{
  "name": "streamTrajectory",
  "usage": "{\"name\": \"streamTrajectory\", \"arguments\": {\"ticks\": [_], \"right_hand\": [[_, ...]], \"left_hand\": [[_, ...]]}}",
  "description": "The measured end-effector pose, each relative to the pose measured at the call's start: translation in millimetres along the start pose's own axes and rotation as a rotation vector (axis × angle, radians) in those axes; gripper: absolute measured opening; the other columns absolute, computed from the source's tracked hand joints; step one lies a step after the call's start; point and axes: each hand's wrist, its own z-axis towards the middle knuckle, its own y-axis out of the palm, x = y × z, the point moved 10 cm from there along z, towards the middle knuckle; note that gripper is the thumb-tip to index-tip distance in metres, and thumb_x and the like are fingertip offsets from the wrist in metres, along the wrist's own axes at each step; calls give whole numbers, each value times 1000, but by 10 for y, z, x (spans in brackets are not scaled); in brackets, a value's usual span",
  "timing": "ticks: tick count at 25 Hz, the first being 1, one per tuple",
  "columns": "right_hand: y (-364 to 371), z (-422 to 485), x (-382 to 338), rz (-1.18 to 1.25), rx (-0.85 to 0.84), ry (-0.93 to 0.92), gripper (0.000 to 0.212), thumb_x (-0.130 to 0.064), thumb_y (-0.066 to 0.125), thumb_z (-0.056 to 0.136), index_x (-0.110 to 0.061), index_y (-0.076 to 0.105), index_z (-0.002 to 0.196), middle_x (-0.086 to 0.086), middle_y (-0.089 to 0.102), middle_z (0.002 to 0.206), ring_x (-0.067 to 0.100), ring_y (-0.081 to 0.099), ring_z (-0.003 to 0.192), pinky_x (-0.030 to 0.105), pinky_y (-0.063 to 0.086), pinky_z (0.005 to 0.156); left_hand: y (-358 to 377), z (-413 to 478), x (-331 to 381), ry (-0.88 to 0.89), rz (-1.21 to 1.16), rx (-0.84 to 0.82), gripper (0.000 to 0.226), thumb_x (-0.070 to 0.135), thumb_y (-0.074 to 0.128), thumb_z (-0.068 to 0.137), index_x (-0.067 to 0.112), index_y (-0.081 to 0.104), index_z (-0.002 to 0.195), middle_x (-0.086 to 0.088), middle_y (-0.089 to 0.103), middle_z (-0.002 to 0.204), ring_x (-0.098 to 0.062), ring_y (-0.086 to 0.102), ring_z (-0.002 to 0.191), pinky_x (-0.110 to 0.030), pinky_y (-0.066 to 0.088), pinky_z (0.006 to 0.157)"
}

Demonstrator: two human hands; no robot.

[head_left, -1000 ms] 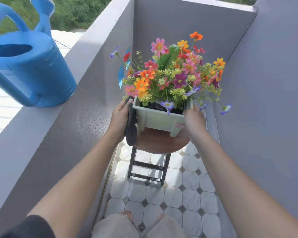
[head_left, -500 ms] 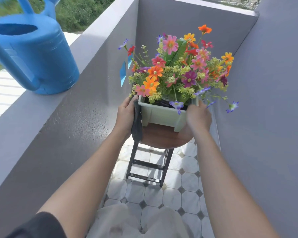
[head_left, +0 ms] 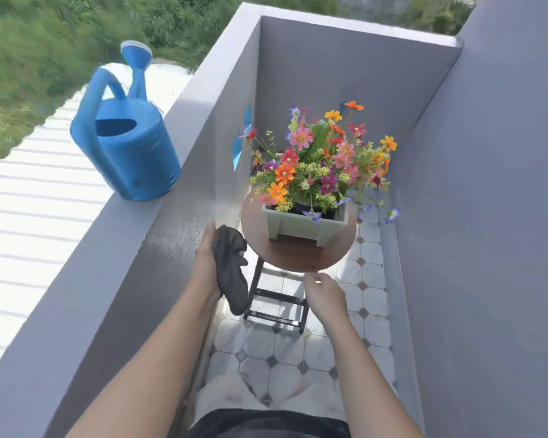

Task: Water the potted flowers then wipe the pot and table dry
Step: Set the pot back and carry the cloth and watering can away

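Observation:
A pale green pot (head_left: 301, 227) full of colourful flowers (head_left: 317, 162) stands on a small round wooden table (head_left: 298, 256) with a black frame. My left hand (head_left: 207, 257) is just left of the table and grips a dark cloth (head_left: 231, 267) that hangs down from it. My right hand (head_left: 325, 295) hovers in front of the table's near edge, off the pot, with the fingers loosely curled and nothing in them. A blue watering can (head_left: 130, 147) stands upright on top of the grey balcony wall (head_left: 114, 248) to the left.
The space is a narrow balcony with grey walls left, right (head_left: 487, 216) and behind the table. The floor (head_left: 285, 349) is white tile with grey diamonds. Water droplets speckle the left wall near my left hand. A white slatted roof (head_left: 29, 200) lies beyond the wall.
Both hands have let go of the pot and drawn back toward me. The pot now rests on the table. The left hand still holds the cloth, and the view has pulled back.

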Motion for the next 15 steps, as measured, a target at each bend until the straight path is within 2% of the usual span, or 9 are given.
{"name": "streamTrajectory", "arguments": {"ticks": [3,5,7,9,11,13,15], "right_hand": [[156,-264,-639,13,-82,-208,34,-29,44,91,-19,59,120,-1,63,114,15,53,99,24,38,81],[103,-476,-1193,97,-88,-348,36,-31,44,94,-17,56,124,-2,61,118,13,54,105,24,40,85],[67,-693,-1701,334,-215,-408,33,-33,42,97,-12,56,117,-2,62,109,11,56,103,18,44,80],[124,-884,-2106,623,-476,-378,29,-30,40,99,-10,58,110,0,65,97,10,60,92,11,49,71],[99,-982,-2442,722,-589,-413,29,-28,49,96,-5,61,108,8,69,101,18,64,96,18,54,78],[7,-1008,-2726,642,-521,-579,28,-24,62,87,-6,62,108,13,68,109,26,62,106,32,53,90],[-59,-1061,-2896,520,-362,-730,18,-21,68,83,-12,62,98,6,68,97,22,64,96,32,53,85]], "left_hand": [[127,-453,470,26,52,-109,47,33,76,62,4,57,94,-16,55,80,-25,57,58,-27,46,55],[324,-747,823,52,123,-205,55,17,71,57,-2,55,106,-21,60,82,-27,62,62,-32,48,63],[501,-997,1181,64,174,-241,43,12,58,70,-4,55,109,-24,63,86,-28,64,65,-32,50,67],[604,-1158,1450,32,205,-197,28,14,45,86,-4,60,101,-29,66,88,-31,66,70,-35,52,71],[589,-1221,1788,72,286,-99,28,20,44,93,2,63,100,-28,68,99,-34,66,85,-42,51,84],[567,-1246,2196,207,417,-15,25,29,43,98,15,64,100,-13,70,106,-26,65,99,-40,48,93],[512,-1284,2551,419,671,70,29,37,41,98,17,62,105,-5,67,108,-20,62,103,-36,47,95]]}}
